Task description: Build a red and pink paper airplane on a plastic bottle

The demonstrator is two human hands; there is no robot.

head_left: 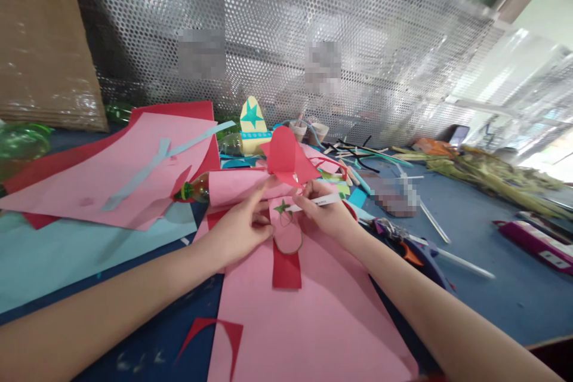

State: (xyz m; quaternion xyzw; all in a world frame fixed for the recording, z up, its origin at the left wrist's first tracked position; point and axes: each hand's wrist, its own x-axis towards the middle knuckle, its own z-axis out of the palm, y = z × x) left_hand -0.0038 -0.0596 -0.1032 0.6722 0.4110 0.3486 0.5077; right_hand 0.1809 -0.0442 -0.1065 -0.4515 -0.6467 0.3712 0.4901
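Note:
My right hand (329,212) pinches a white pen (326,199), its tip over a pink paper cutout (289,239) with a rounded lower end. A green star and a thin outlined shape are drawn on this cutout. My left hand (244,224) rests at the cutout's left edge, fingers apart, thumb beside the paper. Under the cutout shows a red paper strip (287,274). Just beyond my hands lie a bottle wrapped in pink paper (235,184) and a red rounded paper piece (284,155). A large pink sheet (313,322) spreads beneath everything.
Pink sheets (147,161) and light-blue paper (147,250) cover the left side. A red scrap (217,328) lies in front. Behind stands a yellow-wrapped bottle with a star (251,116). Scissors (409,253), white sticks (434,221) and a purple tool (537,242) lie right.

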